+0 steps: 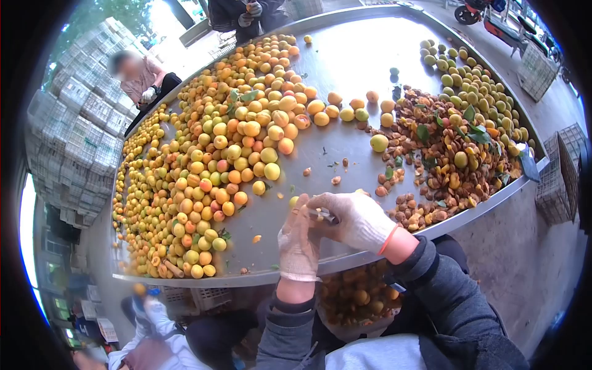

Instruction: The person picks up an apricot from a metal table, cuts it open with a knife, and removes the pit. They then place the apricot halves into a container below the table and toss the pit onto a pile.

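My left hand (300, 237), in a whitish glove, is raised over the table's front edge with its fingers closed around something mostly hidden. Against it, my right hand (354, 222), also gloved, grips a small tool (327, 216) with a dark, shiny part showing between the hands. Just behind my fingers a bit of yellow-green fruit (294, 201) shows. Many orange and yellow apricots (203, 179) are spread left of my hands. To the right lies a heap of brown pits and split fruit (441, 148).
A raised rim (364, 259) borders the metal table (320, 160). Greener fruit (487, 98) lies at the far right. Below the front edge is a container of fruit (357, 296). Co-workers are at the left (139, 80), far side (243, 15) and lower left (151, 333). Crates (80, 123) stand stacked behind.
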The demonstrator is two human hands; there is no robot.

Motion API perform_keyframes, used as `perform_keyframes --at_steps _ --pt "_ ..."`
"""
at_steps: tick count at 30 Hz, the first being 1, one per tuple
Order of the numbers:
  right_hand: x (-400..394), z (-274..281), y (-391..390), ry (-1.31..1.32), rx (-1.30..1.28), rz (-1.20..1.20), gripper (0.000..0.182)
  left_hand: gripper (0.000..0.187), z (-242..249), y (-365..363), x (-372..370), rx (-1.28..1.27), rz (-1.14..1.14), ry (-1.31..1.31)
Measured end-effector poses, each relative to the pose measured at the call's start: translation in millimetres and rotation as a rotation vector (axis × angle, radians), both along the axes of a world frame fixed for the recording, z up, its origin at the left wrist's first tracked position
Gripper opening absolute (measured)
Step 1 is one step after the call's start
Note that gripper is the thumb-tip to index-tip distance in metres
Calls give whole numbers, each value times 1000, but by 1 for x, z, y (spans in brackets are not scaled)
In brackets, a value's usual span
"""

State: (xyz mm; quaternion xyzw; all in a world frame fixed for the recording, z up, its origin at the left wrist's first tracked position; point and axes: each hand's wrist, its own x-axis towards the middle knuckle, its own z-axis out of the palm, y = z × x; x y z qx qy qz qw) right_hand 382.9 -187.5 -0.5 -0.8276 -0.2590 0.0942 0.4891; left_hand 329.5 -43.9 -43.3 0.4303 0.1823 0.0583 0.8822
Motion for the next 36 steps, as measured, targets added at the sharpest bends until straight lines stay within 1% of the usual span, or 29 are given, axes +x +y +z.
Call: perform_keyframes --at_steps 1,2,4,5,6,7,8,9,11,12,13,14,15,16,17,18,19,21,22,24,28,30,31,33,34,35,36 --pt "-2 -5 1 -78 -69 18 26 41 -3 1 -2 -1 -2 4" --pt "-4 -7 1 -76 -69 18 26 40 -3 3 -4 21 -26 20" --pt "-6 -10 1 -330 -195 61 23 40 -5 6 -4 46 -48 31" --pt "-5 -10 0 -331 -193 59 23 39 -7 6 -4 133 -59 -9" --pt "-4 -10 -3 -286 -164 -29 19 37 -5 4 -3 219 -72 -46" --pt "-4 -11 -5 -238 -138 -119 16 37 0 3 -3 220 -77 -41" --pt "0 -17 -7 -225 -44 -223 12 38 7 2 -3 86 -40 -12" --pt "6 -17 -11 -194 -37 -312 14 38 14 -1 -1 -50 -2 14" --pt "12 -17 -17 -41 104 -299 21 37 20 -7 2 -14 5 42" --pt "11 -13 -18 -41 104 -303 21 36 21 -9 3 28 12 72" --pt "8 -7 -18 190 212 -242 25 36 17 -11 5 31 7 75" --pt "5 -4 -18 422 321 -178 30 36 9 -15 7 203 58 32" --pt "4 -6 -16 426 325 -184 30 37 6 -19 8 376 107 -11" --pt "3 -9 -15 332 267 -170 33 37 5 -23 7 377 100 -9" --pt "3 -12 -14 238 207 -156 37 39 6 -28 3 576 100 -118" --pt "2 -15 -13 199 218 -187 38 40 7 -31 1 773 99 -230" --pt "3 -15 -13 200 218 -193 38 40 8 -32 -1 773 93 -231" --pt "4 -16 -14 212 190 -169 38 41 9 -31 -2 1015 61 -224" --pt "5 -14 -15 213 191 -172 38 41 10 -32 -3 1016 57 -224" --pt "3 -11 -16 234 213 -149 37 40 14 -32 -4 1204 80 -327" --pt "1 -11 -19 160 183 -159 32 37 17 -33 -4 1275 79 -394" --pt "2 -12 -19 133 222 -165 25 34 19 -33 -6 1299 78 -384" --pt "2 -13 -19 134 221 -164 25 34 18 -32 -4 1298 78 -382" --pt "3 -15 -21 238 358 -120 20 34 13 -30 2 559 73 -45" --pt "3 -9 -23 327 299 -141 27 34 14 -26 2 561 80 -42" --pt "5 -10 -25 328 299 -133 27 35 16 -19 3 357 45 18" --pt "6 -11 -27 68 90 -219 27 35 17 -13 4 153 9 75"
